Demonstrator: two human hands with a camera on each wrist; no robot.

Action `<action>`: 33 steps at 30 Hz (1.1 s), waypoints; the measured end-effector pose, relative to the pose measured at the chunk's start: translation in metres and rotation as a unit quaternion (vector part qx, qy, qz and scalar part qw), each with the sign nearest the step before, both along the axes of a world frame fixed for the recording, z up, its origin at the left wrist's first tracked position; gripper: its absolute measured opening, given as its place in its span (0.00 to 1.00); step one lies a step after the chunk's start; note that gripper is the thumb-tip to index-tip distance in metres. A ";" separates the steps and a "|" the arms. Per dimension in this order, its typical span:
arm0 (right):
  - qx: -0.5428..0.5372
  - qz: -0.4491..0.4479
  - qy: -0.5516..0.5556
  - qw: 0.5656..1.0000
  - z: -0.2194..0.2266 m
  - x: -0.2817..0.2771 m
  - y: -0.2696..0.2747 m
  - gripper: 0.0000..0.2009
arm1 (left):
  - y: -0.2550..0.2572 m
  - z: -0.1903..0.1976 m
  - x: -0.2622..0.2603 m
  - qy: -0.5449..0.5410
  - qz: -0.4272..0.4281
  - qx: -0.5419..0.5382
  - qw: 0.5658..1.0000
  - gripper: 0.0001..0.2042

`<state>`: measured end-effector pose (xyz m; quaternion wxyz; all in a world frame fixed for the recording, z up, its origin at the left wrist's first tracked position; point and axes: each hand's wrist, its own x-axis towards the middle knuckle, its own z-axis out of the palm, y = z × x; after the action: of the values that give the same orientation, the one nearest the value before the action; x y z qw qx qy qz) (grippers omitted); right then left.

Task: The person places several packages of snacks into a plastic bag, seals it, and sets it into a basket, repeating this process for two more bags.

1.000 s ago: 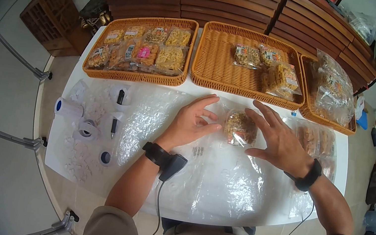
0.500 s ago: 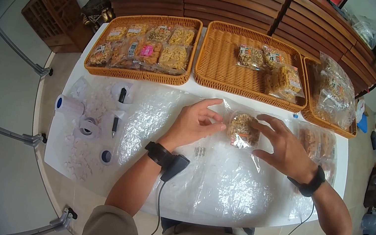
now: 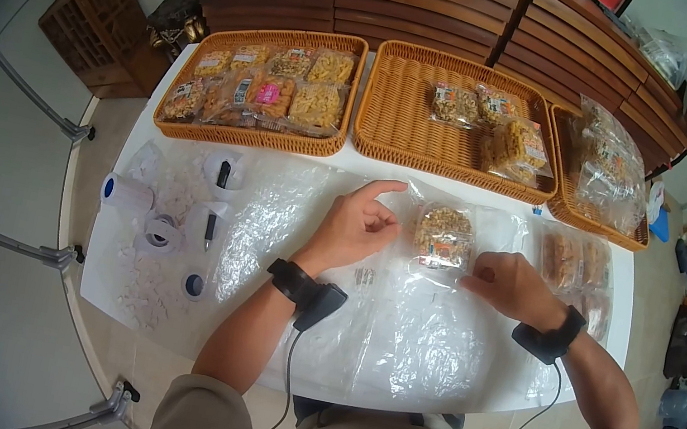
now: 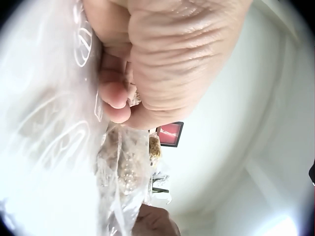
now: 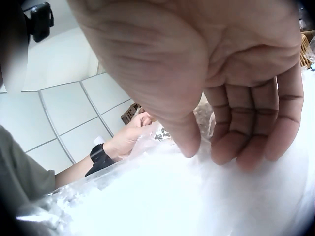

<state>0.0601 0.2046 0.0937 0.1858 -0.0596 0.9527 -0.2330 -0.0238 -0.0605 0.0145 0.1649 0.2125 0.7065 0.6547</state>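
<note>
Clear plastic bag (image 3: 444, 237); left hand (image 3: 354, 230) pinches its edge; right hand (image 3: 516, 286), loosely bent, grips nothing; a hard tug could tear the bag.

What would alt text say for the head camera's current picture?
A person's left hand and right hand flank a bagged snack at a white table. Beyond it, three wicker trays hold more bagged snacks.

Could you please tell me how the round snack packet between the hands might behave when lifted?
The snack packet's edges would probably flop, since clear wrapping extends past the filling. Its glossy surface may feel slippery. It seems unlikely to roll, as it lies flat.
</note>
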 end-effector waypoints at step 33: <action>-0.004 0.105 0.102 0.989 0.046 -0.016 0.015 0.08 | -0.001 0.001 -0.002 -0.063 -0.003 0.057 0.996 0.16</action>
<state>0.0437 0.2201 0.1400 0.1109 -0.1833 0.9542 -0.2088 -0.0260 -0.0612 0.0154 0.1981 0.1819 0.6561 0.7052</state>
